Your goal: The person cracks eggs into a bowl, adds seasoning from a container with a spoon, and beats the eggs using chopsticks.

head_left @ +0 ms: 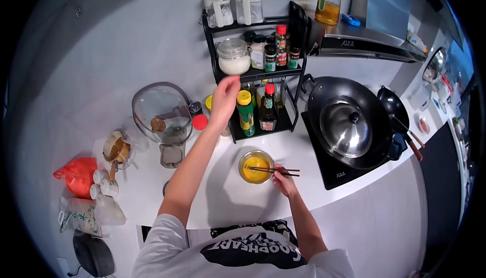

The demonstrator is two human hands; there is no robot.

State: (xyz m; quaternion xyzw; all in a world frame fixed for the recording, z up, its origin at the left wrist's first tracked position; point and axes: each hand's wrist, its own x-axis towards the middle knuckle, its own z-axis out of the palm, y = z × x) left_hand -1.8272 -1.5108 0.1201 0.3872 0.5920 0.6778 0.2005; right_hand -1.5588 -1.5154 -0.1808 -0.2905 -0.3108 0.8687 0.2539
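My left hand (224,98) is stretched out toward the black spice rack (298,50), fingers apart, just below the white-filled glass jar (234,58) and beside a yellow-capped green bottle (245,112). It holds nothing. My right hand (283,179) holds a pair of dark chopsticks (273,170) that lie across a small glass bowl (255,166) of yellow beaten egg on the white counter (223,197).
A black wok with a steel lid (349,126) sits on an induction cooker to the right, a smaller black pan (395,106) behind it. A glass lid (161,111), a cup (117,149), an orange bag (78,174) and packets lie left.
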